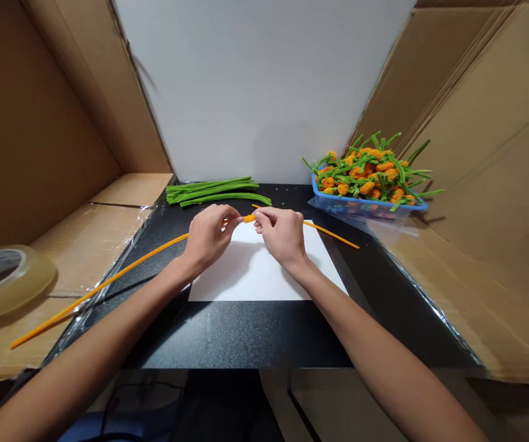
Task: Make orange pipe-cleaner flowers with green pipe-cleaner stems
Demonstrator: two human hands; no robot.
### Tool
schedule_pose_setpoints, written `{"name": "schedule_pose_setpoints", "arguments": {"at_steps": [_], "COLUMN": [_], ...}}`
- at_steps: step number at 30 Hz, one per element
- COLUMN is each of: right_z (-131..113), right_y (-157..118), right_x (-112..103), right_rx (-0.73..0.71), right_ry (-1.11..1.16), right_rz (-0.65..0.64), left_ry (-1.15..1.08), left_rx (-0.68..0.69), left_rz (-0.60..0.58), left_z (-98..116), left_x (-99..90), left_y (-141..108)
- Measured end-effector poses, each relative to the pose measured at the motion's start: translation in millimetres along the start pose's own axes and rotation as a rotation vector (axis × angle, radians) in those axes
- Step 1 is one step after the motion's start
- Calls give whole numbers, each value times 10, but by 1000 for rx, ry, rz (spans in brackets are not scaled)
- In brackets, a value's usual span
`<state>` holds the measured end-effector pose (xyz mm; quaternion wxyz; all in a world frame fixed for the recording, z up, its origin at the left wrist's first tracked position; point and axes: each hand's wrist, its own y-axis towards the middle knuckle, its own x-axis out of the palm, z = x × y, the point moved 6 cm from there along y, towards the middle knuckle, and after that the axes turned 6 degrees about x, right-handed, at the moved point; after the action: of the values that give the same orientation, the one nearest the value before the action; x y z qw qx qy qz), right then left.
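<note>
Above a white sheet of paper (264,276), my left hand (212,233) and my right hand (281,233) pinch an orange pipe cleaner (154,252) from both sides. Between my fingertips a short part of it is coiled tightly. Its long tail runs from my left hand down to the lower left, over the table edge. Another orange pipe cleaner length (333,234) sticks out to the right behind my right hand; whether it is the same piece is hidden. A small orange tip shows just above my right fingers.
Green pipe cleaners (218,189) lie in a bundle at the back left. A blue basket (366,204) at the back right is heaped with small orange pumpkin shapes with green stems. A tape roll (29,279) rests on cardboard at left. Cardboard walls (490,153) flank the black table (227,334).
</note>
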<state>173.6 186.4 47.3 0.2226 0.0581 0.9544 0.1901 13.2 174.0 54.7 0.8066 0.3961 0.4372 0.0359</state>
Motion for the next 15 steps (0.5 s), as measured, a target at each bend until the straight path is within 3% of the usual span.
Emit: {"name": "schedule_pose_setpoints", "arguments": {"at_steps": [6,9,13,15], "right_z": [248,304,338,354], "right_y": [53,39,18,9], "right_x": [62,119,209,242], "right_rx": [431,581,682,724], "right_ry": [585,816,939,937], "right_rz": [21,18,-81,-169], "left_ry": [143,103,-157,-346], "left_rx": [151,183,18,-76], "left_rz": [76,104,173,143], "left_z": [279,321,134,2], "left_x": [19,50,61,80], "left_y": [-84,-117,-111,-79]}}
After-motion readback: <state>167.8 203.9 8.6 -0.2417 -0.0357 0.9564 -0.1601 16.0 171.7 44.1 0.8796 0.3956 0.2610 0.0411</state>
